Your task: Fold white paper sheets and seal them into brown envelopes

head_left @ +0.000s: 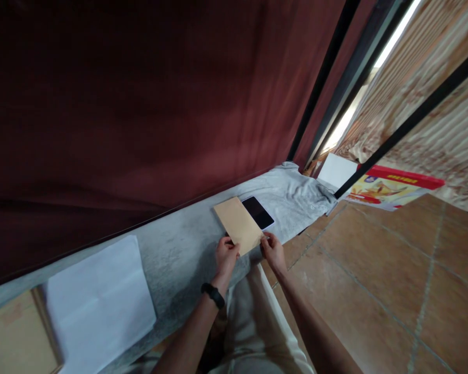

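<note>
A tan paper envelope (238, 223) lies on a grey cloth-covered surface (183, 249). My left hand (226, 256) pinches its near left corner, a black band on that wrist. My right hand (273, 251) pinches the near right corner. Both hands have fingers closed on the envelope's edge. A black phone (258, 212) lies flat just beyond the envelope, partly under its right side.
A white sheet of paper (99, 296) lies at the left on the cloth, with brown cardboard (15, 335) beside it. A dark red curtain (140, 104) hangs behind. A red and yellow box (386, 188) and a white sheet (337, 170) sit at the right on a tiled floor (393, 275).
</note>
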`<state>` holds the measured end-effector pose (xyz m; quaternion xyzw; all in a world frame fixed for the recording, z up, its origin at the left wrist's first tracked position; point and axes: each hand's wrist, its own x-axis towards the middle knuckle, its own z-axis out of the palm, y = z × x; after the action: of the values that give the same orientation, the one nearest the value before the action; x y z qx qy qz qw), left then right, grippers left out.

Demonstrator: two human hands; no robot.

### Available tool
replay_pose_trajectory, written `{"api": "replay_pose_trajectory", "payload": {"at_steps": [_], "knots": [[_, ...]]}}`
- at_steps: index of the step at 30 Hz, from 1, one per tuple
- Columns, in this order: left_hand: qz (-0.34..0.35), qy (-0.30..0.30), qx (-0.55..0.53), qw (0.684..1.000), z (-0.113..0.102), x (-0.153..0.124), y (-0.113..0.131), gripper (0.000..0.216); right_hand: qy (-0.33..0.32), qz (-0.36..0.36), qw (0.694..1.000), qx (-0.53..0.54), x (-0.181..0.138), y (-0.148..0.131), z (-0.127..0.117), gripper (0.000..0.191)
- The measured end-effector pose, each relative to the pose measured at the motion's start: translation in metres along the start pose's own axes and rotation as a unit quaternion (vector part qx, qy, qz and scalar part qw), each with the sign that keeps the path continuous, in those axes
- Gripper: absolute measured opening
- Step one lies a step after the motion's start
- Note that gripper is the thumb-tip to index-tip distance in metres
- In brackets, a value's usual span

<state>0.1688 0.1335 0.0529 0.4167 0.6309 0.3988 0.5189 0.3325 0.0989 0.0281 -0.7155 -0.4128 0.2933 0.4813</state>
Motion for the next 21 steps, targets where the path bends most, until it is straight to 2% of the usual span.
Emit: {"api": "replay_pose_trajectory", "payload": {"at_steps": [4,7,11,21], "knots": [[-0.003,0.014,0.038,0.999,0.0,-0.002,0.001,0.045,-0.002,0.002,1.0,-0.02,0.0,-0.001,0.0,0.044],[0.003,0.01,0.115,0.993,-0.003,-0.002,0.006,0.055,-0.006,0.004,1.0,-0.029,0.0,-0.002,-0.001,0.046],[0.016,0.001,0.226,0.974,-0.003,-0.003,0.015,0.044,-0.02,0.005,0.999,-0.041,0.0,-0.005,-0.003,0.05],[0.01,0.028,0.316,0.948,0.006,-0.016,0.022,0.046,-0.047,-0.011,0.994,-0.098,0.005,-0.01,-0.009,0.06]]}}
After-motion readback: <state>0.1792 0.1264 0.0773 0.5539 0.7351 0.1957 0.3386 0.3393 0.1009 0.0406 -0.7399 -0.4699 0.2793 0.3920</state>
